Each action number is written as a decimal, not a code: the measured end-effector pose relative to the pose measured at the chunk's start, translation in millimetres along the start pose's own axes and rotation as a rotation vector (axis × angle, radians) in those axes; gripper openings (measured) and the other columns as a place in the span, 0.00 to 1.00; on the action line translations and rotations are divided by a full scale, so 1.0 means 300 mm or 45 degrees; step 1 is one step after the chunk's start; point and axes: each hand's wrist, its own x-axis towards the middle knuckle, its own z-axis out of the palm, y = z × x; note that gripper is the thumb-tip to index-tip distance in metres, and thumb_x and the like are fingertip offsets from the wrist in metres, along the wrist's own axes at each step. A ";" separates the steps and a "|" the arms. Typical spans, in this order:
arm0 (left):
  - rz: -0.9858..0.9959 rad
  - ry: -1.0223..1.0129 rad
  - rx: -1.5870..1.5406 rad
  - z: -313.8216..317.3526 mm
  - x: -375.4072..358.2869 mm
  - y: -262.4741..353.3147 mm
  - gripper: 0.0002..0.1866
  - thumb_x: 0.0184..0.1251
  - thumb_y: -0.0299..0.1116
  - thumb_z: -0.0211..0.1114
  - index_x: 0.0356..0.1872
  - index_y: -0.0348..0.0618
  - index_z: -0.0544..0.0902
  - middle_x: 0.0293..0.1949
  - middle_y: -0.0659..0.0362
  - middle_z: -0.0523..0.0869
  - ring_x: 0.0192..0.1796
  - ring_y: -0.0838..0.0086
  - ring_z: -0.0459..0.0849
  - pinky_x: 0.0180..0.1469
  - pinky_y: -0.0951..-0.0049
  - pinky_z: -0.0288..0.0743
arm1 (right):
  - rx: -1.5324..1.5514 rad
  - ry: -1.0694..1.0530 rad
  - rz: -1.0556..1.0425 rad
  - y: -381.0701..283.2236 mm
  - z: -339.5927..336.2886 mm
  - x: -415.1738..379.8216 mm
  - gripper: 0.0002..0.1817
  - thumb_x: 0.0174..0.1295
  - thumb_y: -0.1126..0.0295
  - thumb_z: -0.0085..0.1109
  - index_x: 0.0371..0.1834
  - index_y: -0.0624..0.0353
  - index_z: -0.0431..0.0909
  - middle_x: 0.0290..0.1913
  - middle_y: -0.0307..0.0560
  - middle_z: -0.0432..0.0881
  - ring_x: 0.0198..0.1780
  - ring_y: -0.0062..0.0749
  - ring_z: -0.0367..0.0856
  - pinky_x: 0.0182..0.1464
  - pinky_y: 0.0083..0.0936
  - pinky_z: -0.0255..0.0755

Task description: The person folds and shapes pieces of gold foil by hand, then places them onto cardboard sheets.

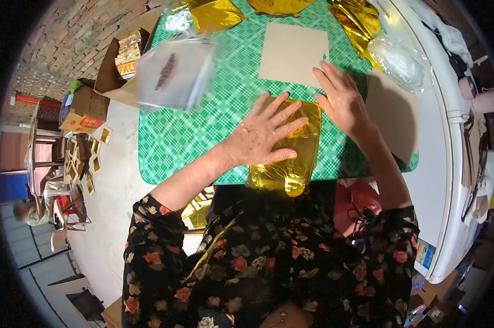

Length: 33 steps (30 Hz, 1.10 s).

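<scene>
At the far left, a person (39, 212) sits low in the room, with gold-faced rectangular pieces (77, 158) on the floor nearby. Next comes an open cardboard box (107, 68) with printed packets (129, 53) inside, beside the table. On the green plaid tablecloth (170, 145), at the left, lies a stack of clear plastic sleeves (195, 74) (dark print shows on it). The left hand (260, 136) presses flat, fingers spread wide, on a shiny gold foil piece (304, 147) at the near edge; its rounded end hangs over (creased and catching the light). Beyond it lies a beige card (290, 54), with more gold foil (217, 15) at the far edge. The right hand (342, 104) is partly open, thumb apart from its fingers, at the card's near right corner (whether it touches, I cannot tell). Farther right are a crumpled clear plastic bag (403, 65) and, nearer, a larger beige sheet (392, 109).
</scene>
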 end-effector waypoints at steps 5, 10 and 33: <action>-0.002 0.023 -0.012 0.003 -0.006 0.003 0.43 0.79 0.70 0.53 0.86 0.58 0.63 0.87 0.49 0.59 0.88 0.46 0.51 0.86 0.35 0.42 | 0.117 -0.045 -0.037 0.113 0.112 0.048 0.27 0.68 0.67 0.71 0.68 0.64 0.77 0.68 0.59 0.80 0.70 0.54 0.79 0.72 0.43 0.75; -0.023 0.044 -0.062 -0.002 -0.009 0.005 0.43 0.79 0.69 0.54 0.86 0.56 0.62 0.86 0.50 0.60 0.89 0.49 0.51 0.87 0.36 0.41 | 0.040 -0.079 -0.175 0.125 0.100 0.066 0.26 0.67 0.66 0.72 0.64 0.65 0.78 0.64 0.59 0.82 0.65 0.56 0.82 0.67 0.44 0.79; -0.040 0.066 -0.077 0.011 -0.007 0.008 0.45 0.76 0.71 0.55 0.85 0.56 0.64 0.85 0.51 0.62 0.86 0.46 0.56 0.87 0.35 0.45 | 0.075 -0.449 0.278 0.371 0.188 0.353 0.51 0.64 0.36 0.68 0.78 0.68 0.68 0.71 0.69 0.73 0.75 0.62 0.68 0.77 0.50 0.63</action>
